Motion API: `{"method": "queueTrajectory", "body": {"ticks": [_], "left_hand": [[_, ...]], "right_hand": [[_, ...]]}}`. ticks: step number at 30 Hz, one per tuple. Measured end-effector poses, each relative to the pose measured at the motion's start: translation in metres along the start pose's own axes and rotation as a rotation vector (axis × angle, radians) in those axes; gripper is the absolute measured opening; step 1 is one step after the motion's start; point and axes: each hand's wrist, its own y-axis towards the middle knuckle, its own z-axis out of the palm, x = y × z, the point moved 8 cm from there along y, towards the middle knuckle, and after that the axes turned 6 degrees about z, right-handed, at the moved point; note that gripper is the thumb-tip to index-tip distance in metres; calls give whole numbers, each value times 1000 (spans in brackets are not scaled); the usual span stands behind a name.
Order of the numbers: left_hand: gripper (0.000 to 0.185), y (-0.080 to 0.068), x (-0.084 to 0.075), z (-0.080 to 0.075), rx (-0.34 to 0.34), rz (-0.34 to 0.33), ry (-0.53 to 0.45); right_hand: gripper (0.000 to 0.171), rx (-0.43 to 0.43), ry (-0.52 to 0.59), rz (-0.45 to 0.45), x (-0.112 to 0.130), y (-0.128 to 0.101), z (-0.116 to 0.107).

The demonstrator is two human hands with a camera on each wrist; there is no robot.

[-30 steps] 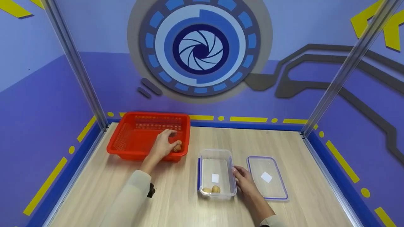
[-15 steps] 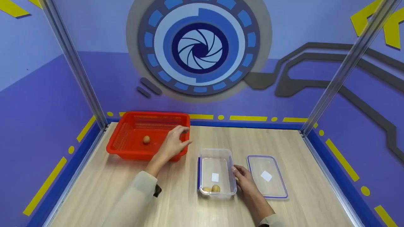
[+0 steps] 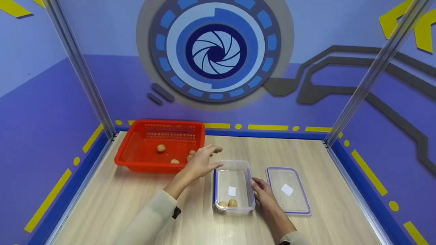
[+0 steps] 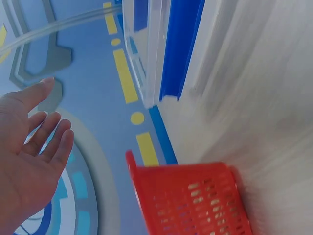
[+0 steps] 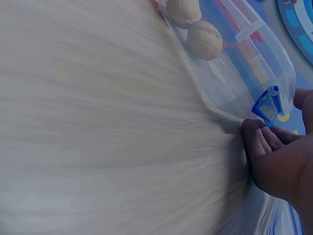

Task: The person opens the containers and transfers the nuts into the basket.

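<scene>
Above the back left corner of a clear lidless food container (image 3: pixel 232 177), my left hand (image 3: pixel 201 163) is spread with nothing in it. The left wrist view shows its palm and fingers (image 4: pixel 44 139) bare. My right hand (image 3: pixel 265 195) holds the container's right side, its thumb by the rim and its fingers low near the blue clasp (image 5: pixel 269 104). Two walnuts lie at the container's near end, one walnut (image 3: pixel 233 203) plainly visible. A red basket (image 3: pixel 136 164) at the left holds several walnuts, among them a walnut (image 3: pixel 161 148) near its middle; my left hand partly covers others.
To the right of the container, its clear lid (image 3: pixel 287 200) with a blue-purple seal lies flat on the wooden table (image 3: pixel 327 177). Printed walls (image 3: pixel 218 119) and metal posts enclose the table at the back and sides.
My left hand has moved right, from inside the red basket to above the container's back left corner, uncovering walnuts in the basket. My right hand and the container have stayed put.
</scene>
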Motion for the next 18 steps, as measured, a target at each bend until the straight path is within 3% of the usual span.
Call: {"method": "queueTrajectory", "body": {"ticks": [11, 18], "left_hand": [[45, -8, -17, 33, 112, -2, -15], [47, -11, -12, 48, 154, -38, 4]], "right_hand": [[55, -9, 25, 19, -2, -2, -1], [56, 0, 36, 6, 1, -1, 1]]}}
